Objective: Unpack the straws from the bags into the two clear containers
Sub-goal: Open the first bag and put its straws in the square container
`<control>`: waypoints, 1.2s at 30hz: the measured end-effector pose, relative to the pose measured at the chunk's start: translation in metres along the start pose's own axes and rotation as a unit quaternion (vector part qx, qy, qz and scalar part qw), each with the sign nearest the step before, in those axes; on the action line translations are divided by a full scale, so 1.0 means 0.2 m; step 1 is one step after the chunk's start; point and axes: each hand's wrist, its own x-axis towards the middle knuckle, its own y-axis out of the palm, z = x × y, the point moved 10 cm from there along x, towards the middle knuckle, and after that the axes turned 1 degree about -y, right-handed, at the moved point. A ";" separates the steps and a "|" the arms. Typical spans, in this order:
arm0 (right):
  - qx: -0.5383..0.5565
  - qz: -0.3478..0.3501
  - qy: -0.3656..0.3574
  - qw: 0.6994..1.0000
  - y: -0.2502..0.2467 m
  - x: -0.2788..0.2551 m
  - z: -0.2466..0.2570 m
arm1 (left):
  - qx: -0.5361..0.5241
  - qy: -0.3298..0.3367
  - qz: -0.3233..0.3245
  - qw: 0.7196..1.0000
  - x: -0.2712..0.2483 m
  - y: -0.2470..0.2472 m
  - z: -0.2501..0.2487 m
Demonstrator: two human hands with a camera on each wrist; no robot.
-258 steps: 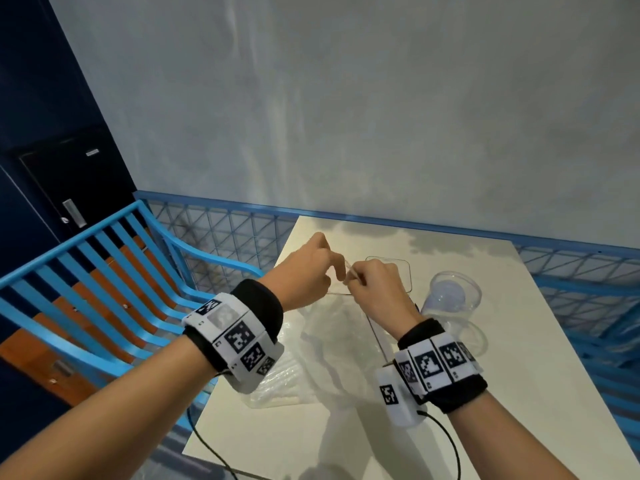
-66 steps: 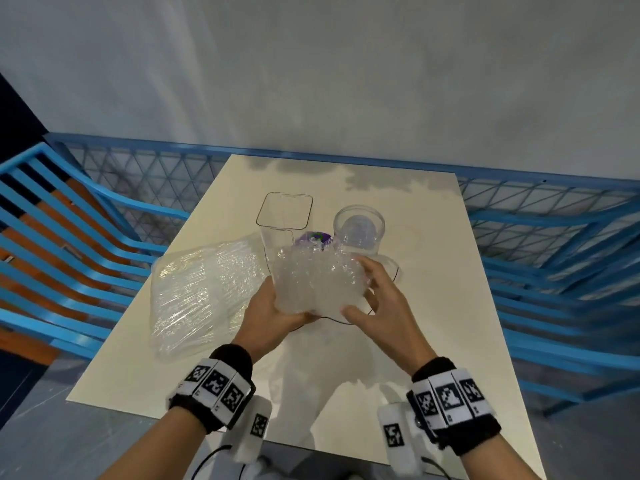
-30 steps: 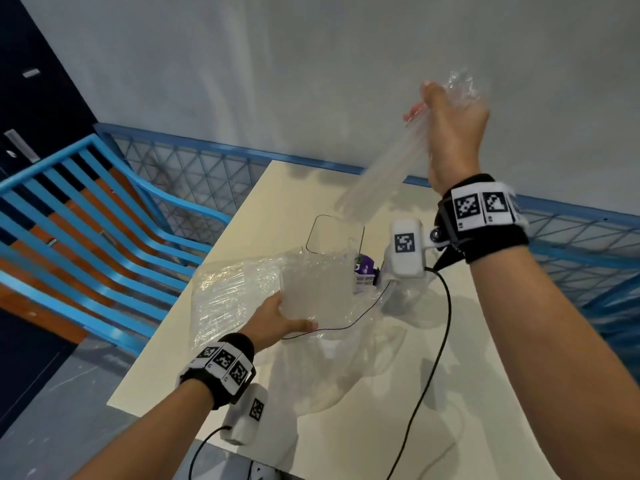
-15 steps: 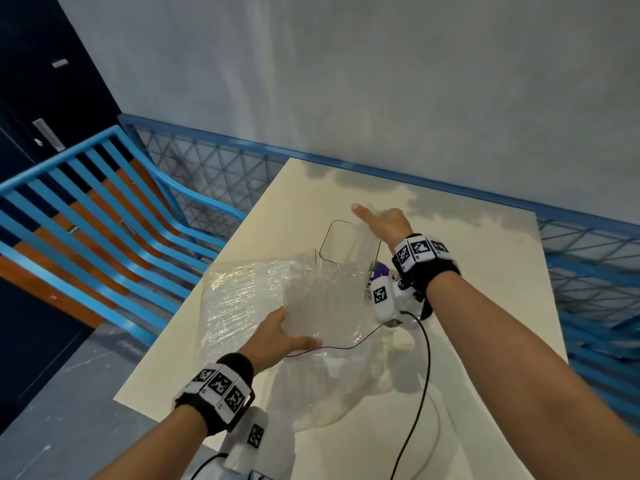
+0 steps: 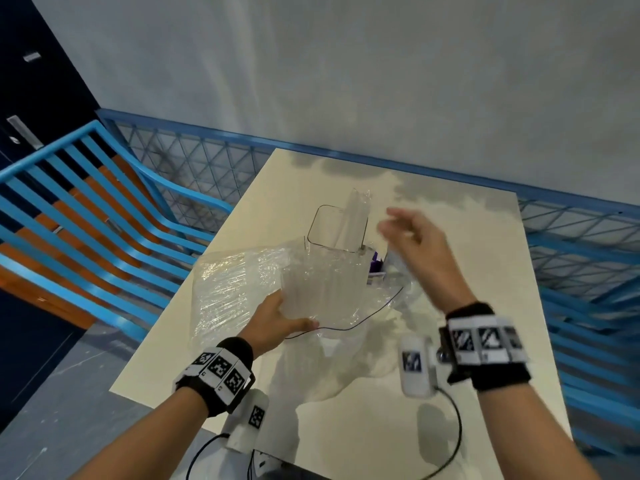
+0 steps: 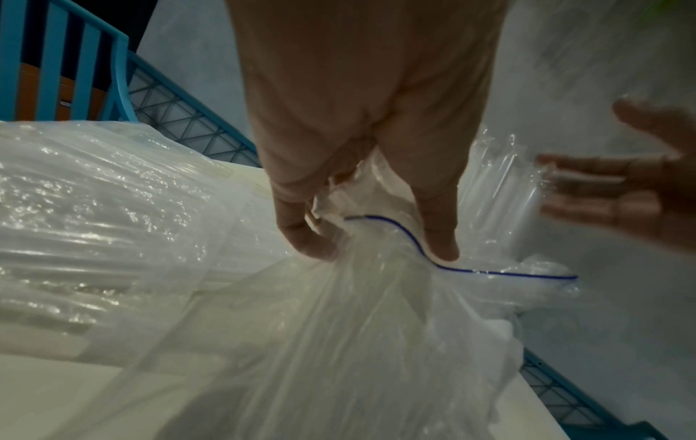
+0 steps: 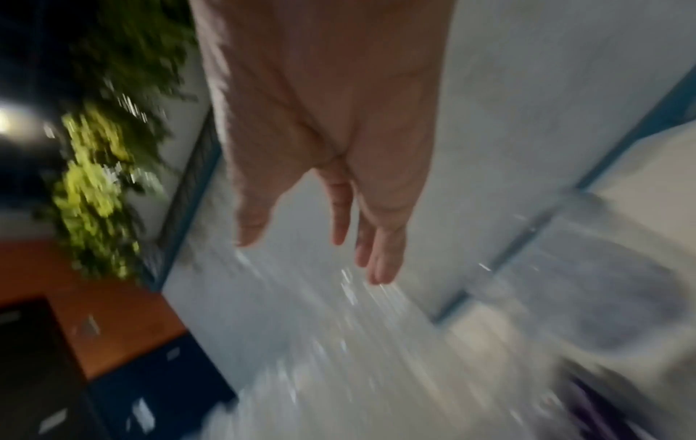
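A tall square clear container stands mid-table with a bundle of clear wrapped straws leaning in it. In front of it lies an open zip bag of clear straws with a blue seal line. My left hand pinches the bag's mouth at the seal. A second, full bag of straws lies to the left. My right hand hovers empty above the table, right of the square container, fingers spread. The round clear container is mostly hidden behind that hand.
The cream table is ringed by a blue mesh rail with a grey wall behind. A blue slatted chair stands at the left edge. A purple-labelled item sits between the containers. Wrist cables trail over the near edge.
My right hand has let go of the straw bundle, which now stands in the square container, and has drawn back toward me, empty. The left hand has kept its hold on the bag.
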 end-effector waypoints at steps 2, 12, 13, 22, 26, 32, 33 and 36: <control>0.028 0.078 0.042 0.996 0.18 -0.14 -0.19 | -0.010 0.013 -0.002 1.000 -0.02 0.02 -0.03; -0.044 -0.061 -0.002 0.997 0.16 -0.29 -0.29 | -0.019 0.032 0.011 0.999 -0.07 0.09 -0.05; -0.033 -0.073 -0.009 0.997 0.14 -0.28 -0.27 | -0.016 0.034 0.014 0.999 -0.07 0.09 -0.05; 0.070 -0.104 -0.019 0.992 0.05 -0.16 -0.15 | -0.002 0.025 0.013 1.000 -0.09 0.05 -0.08; 0.092 -0.119 -0.020 0.988 0.01 -0.13 -0.05 | 0.003 0.022 0.016 1.000 -0.09 0.04 -0.07; 0.109 -0.098 -0.036 0.989 -0.05 -0.07 0.13 | 0.000 0.023 0.017 1.000 -0.09 0.03 -0.07; 0.100 -0.085 -0.032 0.991 -0.05 -0.05 0.13 | 0.001 0.023 0.017 1.000 -0.09 0.03 -0.07; 0.049 -0.041 0.000 0.998 0.00 -0.02 0.08 | 0.009 0.024 0.019 0.999 -0.07 0.03 -0.06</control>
